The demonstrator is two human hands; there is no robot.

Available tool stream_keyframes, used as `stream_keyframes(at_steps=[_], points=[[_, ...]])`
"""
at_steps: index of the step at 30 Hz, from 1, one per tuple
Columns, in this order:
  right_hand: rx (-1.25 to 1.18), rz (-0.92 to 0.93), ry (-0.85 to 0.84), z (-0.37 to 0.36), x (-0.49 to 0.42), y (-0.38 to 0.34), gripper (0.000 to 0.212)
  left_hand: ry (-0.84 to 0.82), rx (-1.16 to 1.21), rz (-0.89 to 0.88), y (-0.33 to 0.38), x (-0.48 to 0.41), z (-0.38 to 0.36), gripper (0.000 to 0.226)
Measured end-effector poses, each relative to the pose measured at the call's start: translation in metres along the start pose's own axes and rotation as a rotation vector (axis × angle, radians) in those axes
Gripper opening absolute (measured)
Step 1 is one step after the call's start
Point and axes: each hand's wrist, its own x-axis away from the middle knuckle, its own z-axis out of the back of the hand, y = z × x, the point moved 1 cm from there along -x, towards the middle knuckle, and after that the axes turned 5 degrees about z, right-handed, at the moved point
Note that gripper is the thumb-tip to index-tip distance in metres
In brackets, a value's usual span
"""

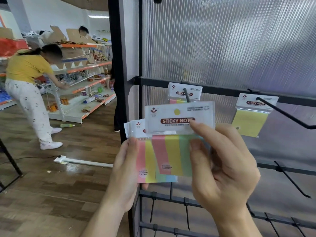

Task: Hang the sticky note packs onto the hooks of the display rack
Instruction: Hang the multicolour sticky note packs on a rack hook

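Note:
My right hand (222, 168) pinches a striped sticky note pack (172, 147) by its right side, held upright just below the left hook (186, 95). My left hand (125, 170) grips a small stack of similar striped packs (147, 166) behind and to the left. One striped pack (183, 93) hangs on the left hook. A yellow pack (249, 120) hangs on the right hook (280, 112), which juts toward me.
The black display rack (213, 88) has a ribbed translucent back panel and more bare hooks (290, 180) lower right. At left, a person in a yellow top bends over store shelves (89, 89). A white strip (82, 161) lies on the wooden floor.

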Motion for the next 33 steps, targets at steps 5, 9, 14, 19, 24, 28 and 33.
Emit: stream_keyframes(at_steps=[5,9,14,19,24,28,33], points=[[0.102,-0.125,0.117,-0.002,0.000,0.010,0.028,0.015,-0.003,0.027,0.001,0.001,-0.003,0.049],[0.130,-0.185,0.098,-0.002,0.000,0.018,0.031,0.023,-0.002,0.034,0.002,0.002,-0.003,0.044],[0.102,-0.197,0.099,-0.004,0.004,0.021,0.031,0.033,0.000,0.033,0.002,0.002,-0.002,0.047],[0.143,-0.255,0.077,-0.010,0.006,0.031,0.033,0.044,-0.009,0.036,0.001,0.001,0.000,0.046],[0.192,-0.350,-0.028,-0.014,-0.004,0.056,0.032,0.076,-0.044,0.021,0.000,0.001,0.006,0.052],[0.215,-0.418,-0.100,-0.022,-0.014,0.077,0.031,0.082,-0.012,0.023,0.000,-0.001,0.012,0.047],[0.257,-0.493,-0.166,-0.037,-0.020,0.100,0.036,0.074,-0.027,0.010,0.001,-0.003,0.014,0.045]])
